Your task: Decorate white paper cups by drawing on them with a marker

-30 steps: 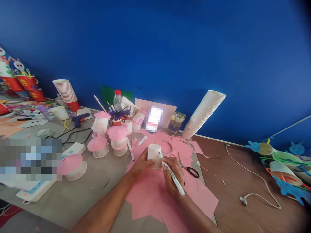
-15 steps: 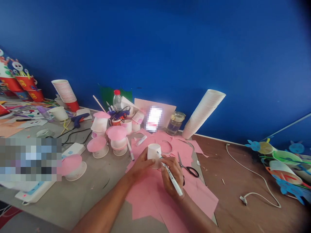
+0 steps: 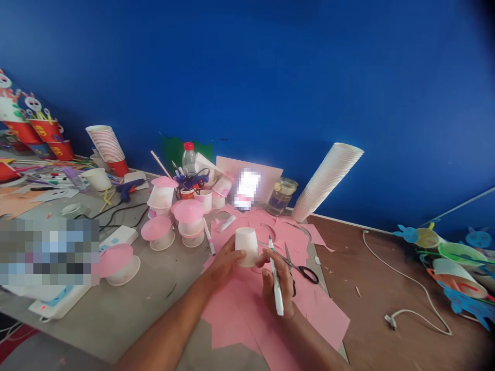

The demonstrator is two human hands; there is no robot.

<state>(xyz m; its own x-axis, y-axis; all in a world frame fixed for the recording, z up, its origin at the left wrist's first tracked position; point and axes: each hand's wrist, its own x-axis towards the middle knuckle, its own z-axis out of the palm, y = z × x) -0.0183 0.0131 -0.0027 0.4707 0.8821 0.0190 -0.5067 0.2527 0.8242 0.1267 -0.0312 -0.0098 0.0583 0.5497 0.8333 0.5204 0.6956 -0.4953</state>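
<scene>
Head view only was supplied, and findings were recorded from it. Left hand (image 3: 226,260) was found closed around the side of a white paper cup (image 3: 246,246), which was held upside down, its wide mouth downward, just above the pink paper sheets (image 3: 309,314); the grip appeared to be meant to steady the cup and present its wall toward the other hand. Right hand (image 3: 279,282) was found clasped around a white marker (image 3: 275,278), tip pointed up and away, just beside the cup but not touching it. Black-handled scissors (image 3: 299,265) were noted lying on the pink paper immediately right of that hand, within easy reach. Pink-topped cups (image 3: 189,219) were noted standing grouped left of the work area, apart from the loose paper. A leaning stack of white cups (image 3: 327,180) was noted resting against the blue wall.
</scene>
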